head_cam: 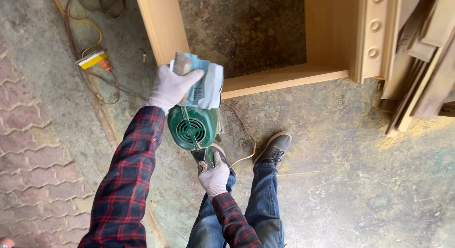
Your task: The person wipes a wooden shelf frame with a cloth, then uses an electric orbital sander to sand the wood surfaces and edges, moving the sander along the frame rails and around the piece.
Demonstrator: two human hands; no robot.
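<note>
My left hand, in a pale glove, grips a sheet of sandpaper folded over the front of a green power sander. My right hand, also gloved, is closed around the tool's rear handle near the cord end. The sander hangs over the floor just in front of a light wooden frame that lies on the ground. The paper hides the tool's front end.
The sander's cord trails past my shoes. A yellow plug block with orange cables lies at upper left. Stacked wooden mouldings fill the upper right. Brick paving borders the concrete floor on the left.
</note>
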